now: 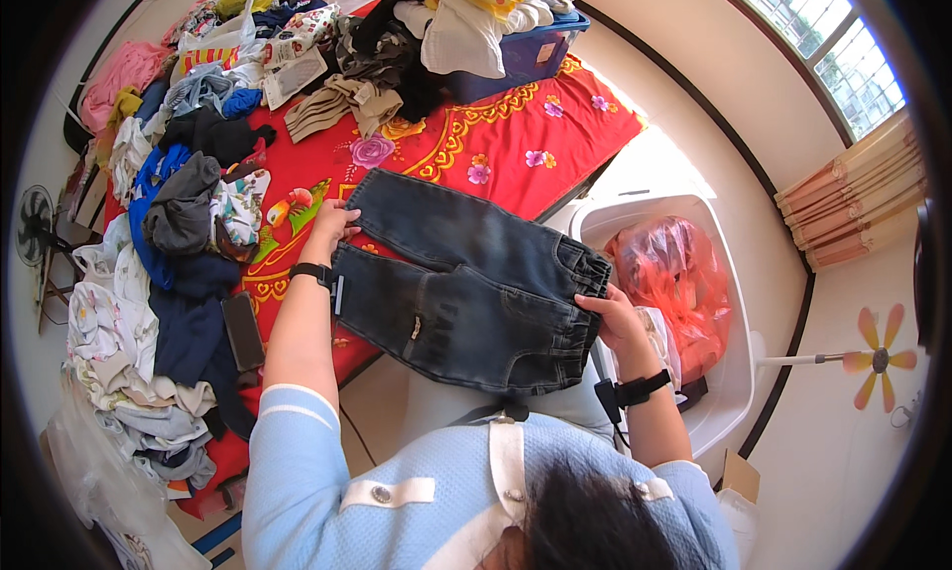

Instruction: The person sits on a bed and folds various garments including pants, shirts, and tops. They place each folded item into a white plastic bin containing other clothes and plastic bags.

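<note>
A pair of dark blue children's jeans [461,287] lies stretched out sideways in front of me, partly over the bed's edge and my lap. Its elastic waistband points right and both legs point left. My right hand [613,318] grips the waistband, thumb on top. At the other end, my left hand [335,224] has hold of the hem of the farther leg. A small zip pull shows on the nearer leg, which also bears dark lettering. The red flowered bedsheet [513,131] spreads beneath and beyond the jeans.
Heaped clothes [178,198] cover the bed's left side, with a smartphone [243,332] beside them. A blue storage box [532,56] piled with cloth stands at the back. On the right, a white plastic tub [732,347] holds a red plastic bag [669,287]. A fan [880,359] stands farther right.
</note>
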Available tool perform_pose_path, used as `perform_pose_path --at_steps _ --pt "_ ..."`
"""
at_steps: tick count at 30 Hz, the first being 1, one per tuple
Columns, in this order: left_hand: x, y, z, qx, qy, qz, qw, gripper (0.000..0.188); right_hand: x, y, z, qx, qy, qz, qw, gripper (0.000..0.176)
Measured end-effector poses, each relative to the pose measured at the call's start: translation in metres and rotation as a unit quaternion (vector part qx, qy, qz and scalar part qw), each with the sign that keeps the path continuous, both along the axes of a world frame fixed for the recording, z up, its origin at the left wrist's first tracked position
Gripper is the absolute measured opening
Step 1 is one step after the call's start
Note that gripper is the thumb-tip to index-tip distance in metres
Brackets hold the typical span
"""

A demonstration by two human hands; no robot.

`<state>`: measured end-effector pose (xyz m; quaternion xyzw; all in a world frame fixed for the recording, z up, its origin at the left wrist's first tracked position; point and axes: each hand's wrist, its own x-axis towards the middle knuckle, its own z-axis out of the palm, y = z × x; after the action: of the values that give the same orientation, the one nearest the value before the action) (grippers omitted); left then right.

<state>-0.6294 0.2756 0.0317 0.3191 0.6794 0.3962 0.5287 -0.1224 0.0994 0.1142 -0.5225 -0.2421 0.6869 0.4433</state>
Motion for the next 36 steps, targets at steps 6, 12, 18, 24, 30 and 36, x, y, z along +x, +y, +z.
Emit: perform_pose_path --at_steps 6,12,18,24,30,36 --pt "-0.046 -0.03 0.033 0.18 -0.241 -0.03 0.953 0.036 0.009 -0.011 0.016 0.192 -0.093 0.035 0.976 0.037" --pt "-0.079 -0.09 -0.007 0.128 -0.052 -0.123 0.983 0.023 0.017 -0.037 0.026 0.287 -0.22 0.092 0.928 0.029" --pt "-0.082 -0.128 -0.007 -0.052 0.147 0.026 0.987 0.039 0.013 -0.038 0.038 0.323 -0.309 0.16 0.88 0.041" --pt "-0.046 -0.144 0.001 -0.005 0.398 -0.135 0.907 0.055 0.003 -0.06 0.082 0.413 -0.359 0.215 0.809 0.045" --pt "0.0 -0.151 0.028 0.054 0.617 -0.109 0.778 0.068 -0.009 -0.077 0.084 0.403 -0.468 0.252 0.745 0.048" --pt "0.006 -0.161 0.041 -0.155 0.532 -0.099 0.826 0.061 -0.007 -0.077 0.066 0.365 -0.515 0.201 0.749 0.05"
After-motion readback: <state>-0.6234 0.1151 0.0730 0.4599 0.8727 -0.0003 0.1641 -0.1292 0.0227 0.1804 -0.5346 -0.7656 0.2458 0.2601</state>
